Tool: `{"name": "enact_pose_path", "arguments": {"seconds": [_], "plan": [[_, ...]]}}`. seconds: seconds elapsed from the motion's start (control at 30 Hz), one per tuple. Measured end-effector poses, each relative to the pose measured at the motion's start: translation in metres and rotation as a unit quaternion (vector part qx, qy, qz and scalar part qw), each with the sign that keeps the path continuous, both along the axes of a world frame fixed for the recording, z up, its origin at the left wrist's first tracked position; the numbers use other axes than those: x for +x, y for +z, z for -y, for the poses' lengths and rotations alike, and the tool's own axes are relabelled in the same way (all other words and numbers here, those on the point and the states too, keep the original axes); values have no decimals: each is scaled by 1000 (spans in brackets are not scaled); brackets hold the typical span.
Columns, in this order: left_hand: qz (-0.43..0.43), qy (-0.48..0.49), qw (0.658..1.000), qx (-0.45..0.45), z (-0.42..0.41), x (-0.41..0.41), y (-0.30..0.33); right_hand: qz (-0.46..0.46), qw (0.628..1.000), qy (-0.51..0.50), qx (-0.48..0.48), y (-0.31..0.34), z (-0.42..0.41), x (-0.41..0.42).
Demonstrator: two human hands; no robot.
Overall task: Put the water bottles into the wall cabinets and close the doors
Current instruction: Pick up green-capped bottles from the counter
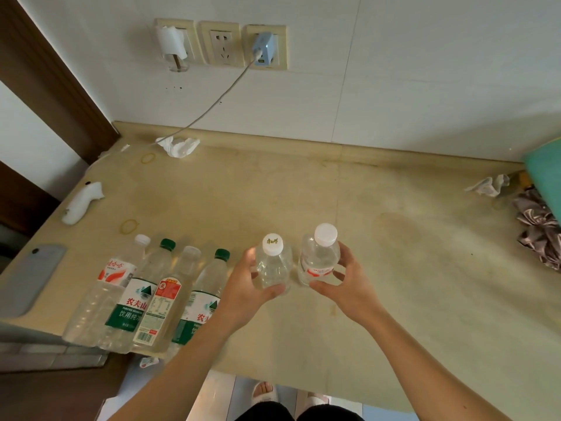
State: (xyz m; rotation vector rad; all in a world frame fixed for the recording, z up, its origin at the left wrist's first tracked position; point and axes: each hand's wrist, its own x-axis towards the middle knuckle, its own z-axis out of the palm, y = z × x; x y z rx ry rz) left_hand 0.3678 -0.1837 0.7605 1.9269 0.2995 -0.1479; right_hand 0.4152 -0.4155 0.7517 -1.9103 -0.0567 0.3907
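Two small clear bottles stand upright near the middle of the beige worktop (pixel 394 268), each in one hand. The left hand (pixel 243 287) grips the bare bottle with a printed white cap (pixel 273 264), its fingers (pixel 253 259) curled round the far side and the thumb pressed against the front. The right hand (pixel 349 284) holds the red-labelled bottle with a plain white cap (pixel 318 256), fingers spread round its right side and the thumb under the label; whether either bottle is lifted off the surface I cannot tell. The two bottles are just beside each other. At about nine o'clock from the hands, four larger bottles (pixel 142 296) stand side by side near the front edge, two with green caps. Farther toward nine o'clock lies a grey phone (pixel 33 278). At eleven o'clock a crumpled tissue (pixel 179 145) sits by the wall, with a white cable (pixel 212 104) running up to a blue charger (pixel 264 50). At three o'clock lies bunched pinkish fabric (pixel 540 229).
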Motion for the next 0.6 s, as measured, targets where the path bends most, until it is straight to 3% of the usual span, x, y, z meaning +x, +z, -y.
{"name": "enact_pose_path", "arguments": {"seconds": [0.17,0.6], "plan": [[12,12,1000,-15,8,6,-5,-51,998,18,22,-6,-1,8],[47,40,998,-24,13,11,19,-43,991,-97,78,23,4,-6]]}}
